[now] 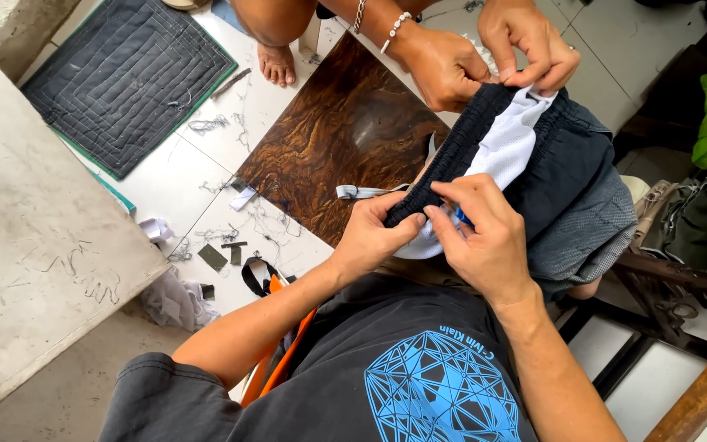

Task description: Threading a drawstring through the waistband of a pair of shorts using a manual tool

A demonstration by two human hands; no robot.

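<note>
Both hands, left hand (370,237) and right hand (480,237), fingers clamped on dark shorts (566,180), above thread-littered white floor tiles (198,176).

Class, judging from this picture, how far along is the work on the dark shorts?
Done: nothing can be told as finished. In hand: left hand and right hand pinch the shorts' waistband; another person's hands hold the far edge. Left: scraps lie on the floor.

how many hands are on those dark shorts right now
4. The person's left hand and right hand pinch the near waistband of the dark shorts. A second person's two hands, one with bracelets and one bare, grip the far edge.
</note>
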